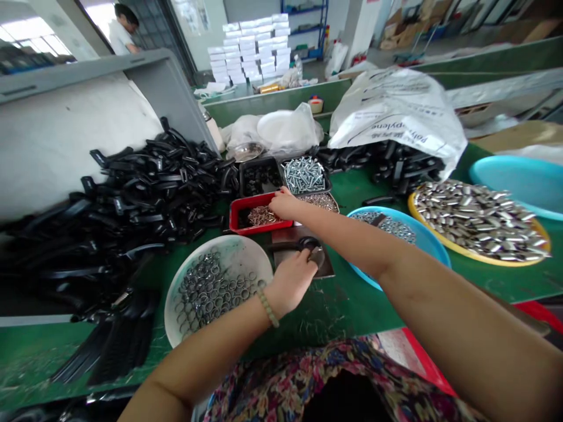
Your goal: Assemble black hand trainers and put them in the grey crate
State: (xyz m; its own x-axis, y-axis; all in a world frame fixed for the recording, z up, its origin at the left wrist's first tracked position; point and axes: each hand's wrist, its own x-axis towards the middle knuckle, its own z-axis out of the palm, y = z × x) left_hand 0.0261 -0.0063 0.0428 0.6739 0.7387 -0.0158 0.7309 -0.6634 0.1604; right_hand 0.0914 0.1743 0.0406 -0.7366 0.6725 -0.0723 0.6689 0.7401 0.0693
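My left hand (295,279), with a beaded bracelet on its wrist, is closed on a black plastic handle (284,246) over a small metal plate (326,269). A round, shiny piece shows by its fingertips. My right hand (284,205) reaches across to a red tray (237,227) of small copper-coloured pieces (263,215). Its fingers are curled at the tray's right end, and whatever they pinch is hidden. To the left of my left hand stands a white round basin (175,281) with many metal rings (215,287).
Black handles (145,187) are heaped at left. Behind the red tray stand bins of silver screws (304,174) and black pieces (260,177). At right are a blue basin (442,253), a yellow basin (479,258) of metal sleeves and a plastic sack (396,108). A person (124,29) is behind.
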